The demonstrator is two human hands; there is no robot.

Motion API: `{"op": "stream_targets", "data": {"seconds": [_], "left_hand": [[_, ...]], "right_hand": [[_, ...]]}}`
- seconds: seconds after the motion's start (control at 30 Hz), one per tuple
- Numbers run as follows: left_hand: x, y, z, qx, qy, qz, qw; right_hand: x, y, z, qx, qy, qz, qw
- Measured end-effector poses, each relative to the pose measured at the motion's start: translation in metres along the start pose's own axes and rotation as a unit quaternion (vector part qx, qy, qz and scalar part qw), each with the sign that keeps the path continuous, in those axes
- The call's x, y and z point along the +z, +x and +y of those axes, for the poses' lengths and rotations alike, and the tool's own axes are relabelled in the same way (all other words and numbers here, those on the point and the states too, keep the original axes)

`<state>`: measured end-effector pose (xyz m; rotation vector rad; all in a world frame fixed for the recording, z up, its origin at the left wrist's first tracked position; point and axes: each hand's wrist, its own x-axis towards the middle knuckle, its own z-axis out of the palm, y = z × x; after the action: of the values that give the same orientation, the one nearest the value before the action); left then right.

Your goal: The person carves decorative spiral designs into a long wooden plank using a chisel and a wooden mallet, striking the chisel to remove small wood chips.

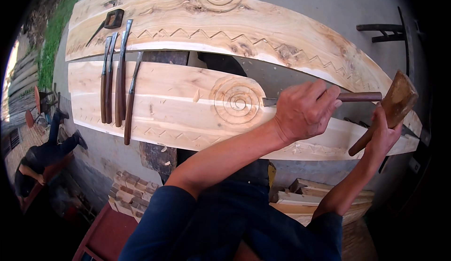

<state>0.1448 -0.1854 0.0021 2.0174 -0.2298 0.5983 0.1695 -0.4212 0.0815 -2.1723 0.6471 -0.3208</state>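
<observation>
My left hand (307, 108) is closed round a wood chisel (359, 97), its blade tip at the right edge of a carved spiral (238, 101) on the near board (178, 84). The chisel lies at a low slant, its wooden handle pointing right. My right hand (386, 134) grips a wooden mallet (399, 96), whose head is close to the handle's end; I cannot tell if they touch. Several other chisels (120, 73) rest side by side across the left part of the boards. An ink marker box (113, 19) with a dark pointed piece sits on the far board (188, 21).
The far board carries another spiral and a zigzag line. Dark supports (159, 157) hold the boards up. Stacked wood blocks (131, 193) and planks (324, 197) stand near me. A dark stand (394, 30) is at far right. Another person (40, 157) is low at left.
</observation>
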Motion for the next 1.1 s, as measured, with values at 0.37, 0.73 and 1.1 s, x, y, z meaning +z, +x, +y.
{"op": "stream_targets", "data": {"seconds": [0.37,0.73,1.1], "left_hand": [[0.001,-0.005,-0.004,-0.019,0.010,-0.009,1.000],[0.004,-0.008,-0.006,-0.039,0.022,-0.028,0.999],[-0.043,-0.034,0.023,0.105,0.122,-0.064,0.985]], "right_hand": [[-0.001,-0.021,0.007,-0.060,-0.044,-0.084,0.994],[-0.015,-0.002,0.030,0.024,-0.041,-0.120,0.992],[-0.013,-0.032,0.055,0.053,-0.025,-0.094,0.994]]}}
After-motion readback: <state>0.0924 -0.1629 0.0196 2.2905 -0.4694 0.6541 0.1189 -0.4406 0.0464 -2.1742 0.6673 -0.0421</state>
